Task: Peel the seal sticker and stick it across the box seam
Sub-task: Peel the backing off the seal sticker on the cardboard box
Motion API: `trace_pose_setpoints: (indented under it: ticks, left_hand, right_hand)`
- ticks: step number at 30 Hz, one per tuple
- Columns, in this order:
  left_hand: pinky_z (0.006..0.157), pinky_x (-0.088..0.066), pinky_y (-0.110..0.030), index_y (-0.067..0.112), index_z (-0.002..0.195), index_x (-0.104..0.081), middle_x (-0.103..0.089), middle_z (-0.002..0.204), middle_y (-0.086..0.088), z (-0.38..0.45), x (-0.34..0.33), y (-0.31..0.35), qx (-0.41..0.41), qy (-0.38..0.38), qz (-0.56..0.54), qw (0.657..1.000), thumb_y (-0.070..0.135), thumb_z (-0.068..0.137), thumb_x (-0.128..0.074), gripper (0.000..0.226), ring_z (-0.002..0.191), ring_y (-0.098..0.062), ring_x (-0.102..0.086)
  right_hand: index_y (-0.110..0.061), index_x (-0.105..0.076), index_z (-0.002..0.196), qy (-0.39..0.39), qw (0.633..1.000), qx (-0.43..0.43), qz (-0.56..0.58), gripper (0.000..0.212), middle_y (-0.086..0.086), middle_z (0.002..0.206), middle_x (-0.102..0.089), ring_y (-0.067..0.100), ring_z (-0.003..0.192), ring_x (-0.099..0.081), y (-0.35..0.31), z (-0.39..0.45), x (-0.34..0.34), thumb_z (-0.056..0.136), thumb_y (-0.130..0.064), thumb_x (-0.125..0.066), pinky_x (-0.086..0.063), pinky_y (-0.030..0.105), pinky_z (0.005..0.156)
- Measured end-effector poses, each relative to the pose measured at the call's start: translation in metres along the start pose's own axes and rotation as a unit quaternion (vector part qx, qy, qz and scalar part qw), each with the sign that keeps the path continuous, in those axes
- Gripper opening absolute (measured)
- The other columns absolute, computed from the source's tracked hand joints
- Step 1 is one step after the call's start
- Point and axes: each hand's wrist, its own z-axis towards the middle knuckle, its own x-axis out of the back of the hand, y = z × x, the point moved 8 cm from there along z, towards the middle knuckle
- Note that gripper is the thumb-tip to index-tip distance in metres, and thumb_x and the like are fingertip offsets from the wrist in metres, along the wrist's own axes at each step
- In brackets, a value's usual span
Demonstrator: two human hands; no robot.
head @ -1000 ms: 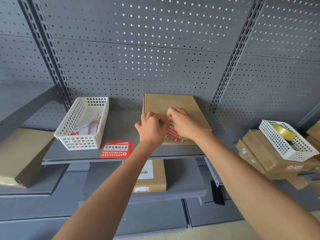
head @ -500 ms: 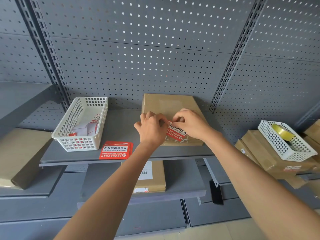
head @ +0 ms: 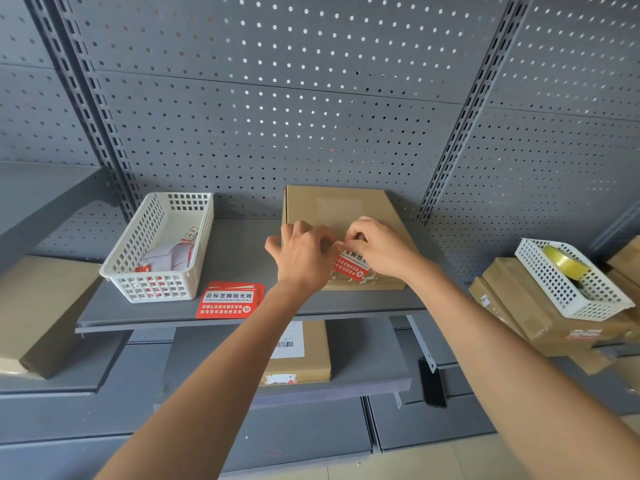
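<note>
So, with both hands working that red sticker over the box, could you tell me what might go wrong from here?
Two risks, I think. The sticker is pinched between the left hand and the right hand, so it might fold onto itself or tear while peeling. It also sits tilted over the near edge of the box, so it may land crooked or miss the seam, which the hands hide.
</note>
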Motion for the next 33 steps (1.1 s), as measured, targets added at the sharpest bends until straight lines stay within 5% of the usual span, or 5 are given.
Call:
trace_pose_setpoints:
  ticks: [8,13,17,23,33]
  left_hand:
    - [0.097,-0.018,-0.044,0.034,0.090,-0.072,-0.059,0.105,0.006,-0.001,0.001,-0.002,0.006,0.009,-0.037,0.999,0.047,0.092,-0.062,0.016,0.118,-0.023,-0.039]
    - [0.089,-0.014,-0.038,0.036,0.089,-0.071,-0.060,0.103,0.008,-0.002,0.002,-0.003,0.003,0.015,-0.048,0.999,0.044,0.093,-0.061,0.013,0.115,-0.021,-0.039]
    - [0.089,-0.015,-0.037,0.037,0.089,-0.071,-0.059,0.101,0.009,-0.003,0.002,-0.003,0.003,0.017,-0.060,0.998,0.042,0.093,-0.061,0.011,0.113,-0.021,-0.039]
    - [0.093,-0.021,-0.042,0.040,0.086,-0.069,-0.058,0.099,0.009,-0.002,0.003,-0.004,0.002,0.005,-0.067,0.998,0.044,0.092,-0.062,0.010,0.110,-0.020,-0.039]
    - [0.103,-0.018,-0.043,0.044,0.111,-0.069,-0.055,0.109,0.007,0.002,0.005,0.014,-0.037,-0.011,-0.004,0.999,0.051,0.083,-0.067,0.028,0.114,-0.019,-0.042]
  right_hand:
    - [-0.021,-0.076,0.088,0.034,0.996,0.004,0.086,0.002,-0.004,0.095,-0.068,0.007,0.085,-0.065,0.006,-0.012,0.009,0.089,-0.022,-0.074,-0.051,0.026,0.072]
    - [-0.022,-0.076,0.104,0.035,0.995,-0.002,0.091,0.020,-0.004,0.099,-0.070,0.010,0.092,-0.065,0.018,-0.021,0.011,0.084,-0.022,-0.078,-0.056,0.035,0.084]
    - [-0.019,-0.078,0.086,0.036,0.994,0.007,0.105,0.004,-0.004,0.097,-0.070,0.013,0.088,-0.067,0.024,-0.025,0.016,0.083,-0.018,-0.079,-0.056,0.039,0.085]
    - [-0.021,-0.073,0.075,0.023,0.996,0.010,0.088,0.012,-0.010,0.100,-0.066,0.013,0.094,-0.064,0.024,-0.020,0.011,0.085,-0.016,-0.074,-0.052,0.045,0.090]
    - [-0.020,-0.067,0.078,0.009,0.996,0.008,0.084,0.014,-0.009,0.104,-0.060,0.005,0.092,-0.057,0.026,-0.017,0.006,0.091,-0.016,-0.070,-0.040,0.021,0.079]
